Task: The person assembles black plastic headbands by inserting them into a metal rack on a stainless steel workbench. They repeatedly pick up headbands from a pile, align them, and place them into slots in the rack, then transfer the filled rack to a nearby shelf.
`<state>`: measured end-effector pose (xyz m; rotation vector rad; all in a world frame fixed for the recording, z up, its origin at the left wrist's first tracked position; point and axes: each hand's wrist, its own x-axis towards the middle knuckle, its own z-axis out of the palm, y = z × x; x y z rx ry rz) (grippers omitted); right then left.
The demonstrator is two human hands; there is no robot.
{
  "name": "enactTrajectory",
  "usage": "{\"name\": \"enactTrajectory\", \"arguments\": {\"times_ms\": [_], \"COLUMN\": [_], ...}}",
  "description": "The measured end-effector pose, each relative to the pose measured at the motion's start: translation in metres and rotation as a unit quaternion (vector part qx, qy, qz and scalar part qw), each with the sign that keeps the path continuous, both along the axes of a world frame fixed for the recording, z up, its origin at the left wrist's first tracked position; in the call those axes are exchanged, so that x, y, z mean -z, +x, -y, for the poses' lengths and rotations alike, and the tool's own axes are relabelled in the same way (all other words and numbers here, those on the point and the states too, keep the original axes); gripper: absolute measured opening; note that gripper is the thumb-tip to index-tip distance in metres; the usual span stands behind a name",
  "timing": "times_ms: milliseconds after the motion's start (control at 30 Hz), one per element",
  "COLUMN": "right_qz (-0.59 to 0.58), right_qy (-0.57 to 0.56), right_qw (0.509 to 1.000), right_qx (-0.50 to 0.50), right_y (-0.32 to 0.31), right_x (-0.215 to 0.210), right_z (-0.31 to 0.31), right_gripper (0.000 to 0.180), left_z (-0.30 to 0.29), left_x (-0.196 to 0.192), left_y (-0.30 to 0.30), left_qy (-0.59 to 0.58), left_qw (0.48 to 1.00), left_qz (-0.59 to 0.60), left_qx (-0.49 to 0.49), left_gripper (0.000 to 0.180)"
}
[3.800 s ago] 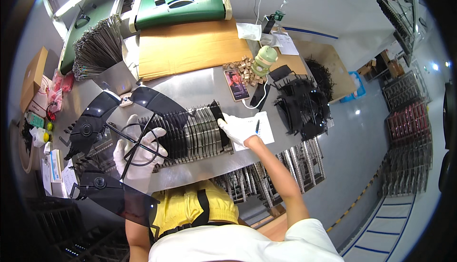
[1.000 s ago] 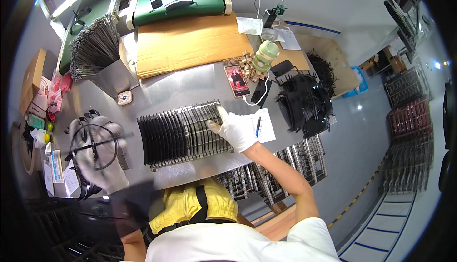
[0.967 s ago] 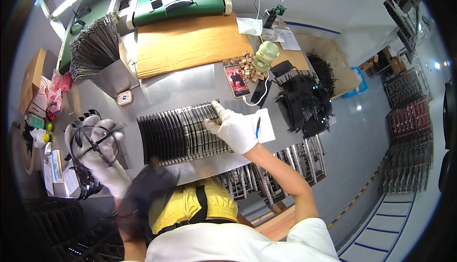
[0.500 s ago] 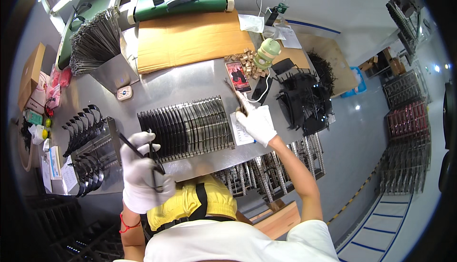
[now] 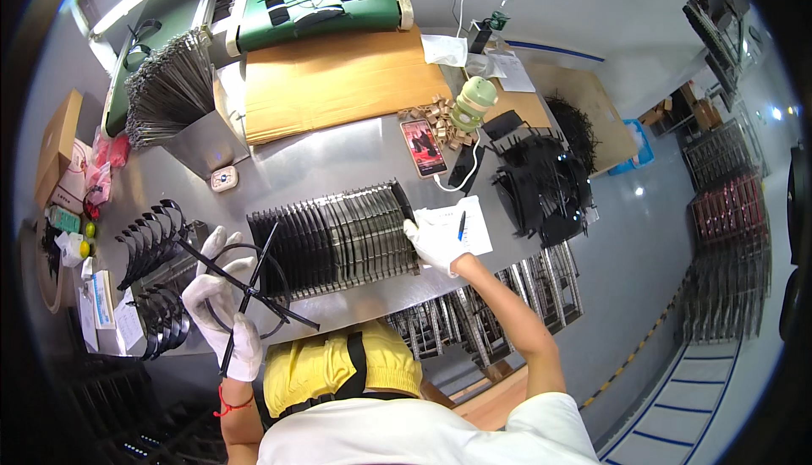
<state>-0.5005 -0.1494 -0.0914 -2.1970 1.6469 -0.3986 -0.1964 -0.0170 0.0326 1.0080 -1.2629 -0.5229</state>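
My left hand (image 5: 222, 309), in a white glove, grips a black round frame with crossed spokes (image 5: 248, 287) just left of a long row of the same black frames (image 5: 334, 232) standing on edge on the steel table (image 5: 304, 165). My right hand (image 5: 433, 243), also gloved, rests against the right end of that row, beside a white sheet of paper with a blue pen (image 5: 461, 226).
More black frames (image 5: 152, 232) lie stacked at the left. A heap of black parts (image 5: 541, 182) sits at the right. A phone (image 5: 423, 146), a green bottle (image 5: 470, 104), brown cardboard (image 5: 338, 80) and a fan of dark rods (image 5: 169, 89) lie farther back.
My left hand has lifted a round frame from the left stack toward the row. My right hand has slid from the paper back to the row's right end.
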Motion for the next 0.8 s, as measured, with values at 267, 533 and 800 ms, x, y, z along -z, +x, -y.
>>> {"name": "enactTrajectory", "arguments": {"times_ms": [267, 533, 800], "right_qz": [0.403, 0.753, 0.56], "right_qy": [0.179, 0.153, 0.254], "right_qw": [0.886, 0.637, 0.777], "right_qx": [-0.143, -0.061, 0.132], "right_y": [0.053, -0.114, -0.124], "right_x": [-0.09, -0.137, -0.057], "right_z": [-0.041, 0.07, 0.05], "right_gripper": [0.039, 0.041, 0.033], "left_z": [0.03, 0.075, 0.242], "left_x": [0.002, -0.02, -0.03], "left_y": [-0.036, 0.065, 0.271], "left_qy": [-0.05, 0.091, 0.237], "left_qw": [0.991, 0.924, 0.803], "left_qz": [0.102, 0.371, 0.323], "left_qx": [0.072, -0.026, -0.441], "left_gripper": [0.04, 0.068, 0.045]}}
